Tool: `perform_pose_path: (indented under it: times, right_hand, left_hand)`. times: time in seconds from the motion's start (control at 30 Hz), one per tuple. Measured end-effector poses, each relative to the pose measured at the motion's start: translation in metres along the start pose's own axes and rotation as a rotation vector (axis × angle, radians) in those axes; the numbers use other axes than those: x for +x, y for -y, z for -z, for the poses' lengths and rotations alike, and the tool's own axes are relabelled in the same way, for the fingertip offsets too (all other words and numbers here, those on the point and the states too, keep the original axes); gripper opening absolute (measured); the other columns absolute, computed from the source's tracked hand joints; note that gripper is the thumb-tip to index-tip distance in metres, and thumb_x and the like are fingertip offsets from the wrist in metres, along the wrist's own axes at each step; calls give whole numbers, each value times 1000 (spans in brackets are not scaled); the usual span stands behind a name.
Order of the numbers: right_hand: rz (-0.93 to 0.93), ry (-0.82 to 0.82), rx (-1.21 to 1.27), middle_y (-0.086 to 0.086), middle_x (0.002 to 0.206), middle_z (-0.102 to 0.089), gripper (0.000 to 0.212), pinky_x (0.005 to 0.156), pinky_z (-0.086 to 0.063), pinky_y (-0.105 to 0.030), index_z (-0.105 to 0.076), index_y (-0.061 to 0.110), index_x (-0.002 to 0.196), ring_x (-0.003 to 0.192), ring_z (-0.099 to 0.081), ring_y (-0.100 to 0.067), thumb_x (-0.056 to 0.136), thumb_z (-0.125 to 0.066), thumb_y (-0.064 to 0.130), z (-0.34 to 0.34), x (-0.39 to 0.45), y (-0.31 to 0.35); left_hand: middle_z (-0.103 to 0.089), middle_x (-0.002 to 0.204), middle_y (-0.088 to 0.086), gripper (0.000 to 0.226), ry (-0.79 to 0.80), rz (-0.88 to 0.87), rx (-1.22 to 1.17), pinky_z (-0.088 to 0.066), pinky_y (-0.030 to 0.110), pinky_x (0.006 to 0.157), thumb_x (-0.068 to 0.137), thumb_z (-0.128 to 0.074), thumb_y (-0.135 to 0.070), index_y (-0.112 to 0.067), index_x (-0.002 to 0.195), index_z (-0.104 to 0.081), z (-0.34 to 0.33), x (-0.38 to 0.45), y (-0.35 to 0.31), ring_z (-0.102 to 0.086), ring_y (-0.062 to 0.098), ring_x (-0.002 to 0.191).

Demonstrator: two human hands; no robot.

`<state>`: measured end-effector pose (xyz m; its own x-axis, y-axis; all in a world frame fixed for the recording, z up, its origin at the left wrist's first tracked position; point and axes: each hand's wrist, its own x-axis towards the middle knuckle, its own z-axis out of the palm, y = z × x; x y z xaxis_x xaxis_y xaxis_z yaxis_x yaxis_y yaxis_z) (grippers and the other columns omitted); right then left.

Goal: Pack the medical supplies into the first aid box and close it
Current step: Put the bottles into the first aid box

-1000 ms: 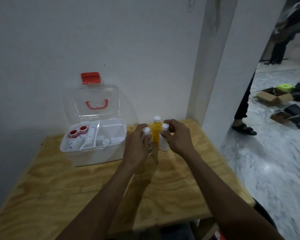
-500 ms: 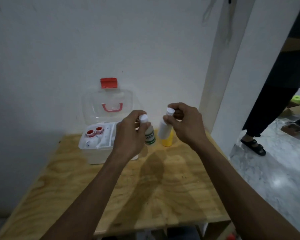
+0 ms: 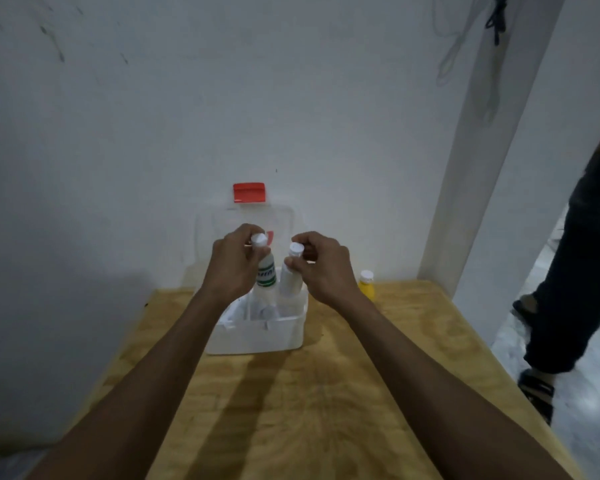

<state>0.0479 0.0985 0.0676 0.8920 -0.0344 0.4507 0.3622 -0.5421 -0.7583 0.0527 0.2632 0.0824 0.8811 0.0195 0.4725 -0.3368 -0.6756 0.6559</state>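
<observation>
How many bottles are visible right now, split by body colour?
White plastic bottles: 2, the green-labelled bottle in the left hand and the plain bottle in the right hand, both over the open white first aid box.
Yellow plastic bottle: 1, on the wooden table.
Total: 3

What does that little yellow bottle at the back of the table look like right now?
The yellow bottle is small, seemingly plastic, with a white screw cap. It stands upright on the wooden table near the far edge by the wall, right of the first aid box. No hand touches it; the right hand partly hides its lower left side.
</observation>
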Motion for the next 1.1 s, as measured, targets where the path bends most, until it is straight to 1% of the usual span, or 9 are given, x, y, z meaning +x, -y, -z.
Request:
perform_pose_path:
  times: [0.1, 0.23, 0.4, 0.53, 0.67, 0.87, 0.93, 1.03, 1.1]
  right_hand:
    - [-5, 70, -56, -2, 100, -74, 29, 86, -56, -37, -69, 14, 106, 89, -69, -16, 79, -77, 18, -10, -1, -7]
    - [-40, 160, -134, -7, 103, -73, 31, 84, -53, -35, -70, 10, 108, 90, -67, -21, 78, -75, 15, -18, -4, -13]
    - [-49, 218, -196, -10, 104, -72, 28, 77, -50, -32, -69, 8, 107, 91, -65, -27, 80, -74, 14, -27, -5, -20]
    - [-56, 244, -247, -12, 110, -70, 32, 80, -49, -34, -67, 8, 112, 96, -63, -30, 81, -75, 13, -32, -6, -23]
    - [-36, 266, -315, -14, 116, -67, 36, 82, -47, -33, -65, 6, 118, 104, -61, -32, 83, -74, 12, -36, -7, -27]
    - [-39, 271, -351, -14, 123, -63, 39, 88, -48, -34, -61, 6, 124, 108, -59, -31, 87, -70, 6, -38, -7, -25]
    - [-34, 275, -360, -15, 123, -63, 38, 85, -47, -32, -62, 4, 124, 108, -58, -32, 87, -69, 5, -37, -8, -23]
    - [-28, 284, -379, -17, 119, -64, 32, 86, -50, -36, -64, 2, 118, 105, -59, -32, 86, -69, 3, -36, -8, -22]
    - [-29, 276, -368, -17, 125, -62, 42, 90, -49, -34, -61, 3, 126, 110, -59, -32, 85, -69, 1, -33, -9, -20]
  left_hand:
    - [-70, 108, 6, 21, 68, 1, 95, -52, 29, 82, 90, -65, -16, -12, 111, -64, -12, 5, 9, -67, 23, 95]
    - [-70, 104, 8, 17, 199, 47, 166, -46, 29, 78, 90, -65, -15, -10, 107, -64, -23, 4, 20, -65, 24, 95]
    - [-69, 103, 11, 15, 245, 74, 210, -43, 30, 74, 89, -65, -9, -9, 105, -65, -32, 1, 30, -60, 21, 86]
    - [-68, 105, 11, 20, 290, 90, 255, -51, 34, 79, 88, -67, -10, -9, 108, -65, -36, 0, 31, -63, 26, 90]
    - [-67, 110, 12, 24, 334, 91, 283, -50, 33, 83, 86, -68, -10, -8, 110, -65, -38, -1, 33, -62, 26, 95]
    - [-65, 122, 14, 35, 314, 116, 283, -45, 34, 94, 88, -66, -7, -5, 123, -62, -39, -6, 29, -60, 30, 107]
    - [-64, 124, 14, 38, 315, 119, 273, -46, 35, 95, 88, -66, -6, -6, 125, -61, -39, -7, 29, -60, 30, 109]
    - [-61, 131, 14, 45, 325, 125, 263, -44, 38, 100, 88, -67, -6, -7, 132, -57, -38, -9, 31, -57, 31, 117]
    - [-59, 135, 13, 50, 320, 124, 254, -44, 41, 104, 87, -67, -5, -8, 135, -54, -35, -10, 30, -56, 31, 121]
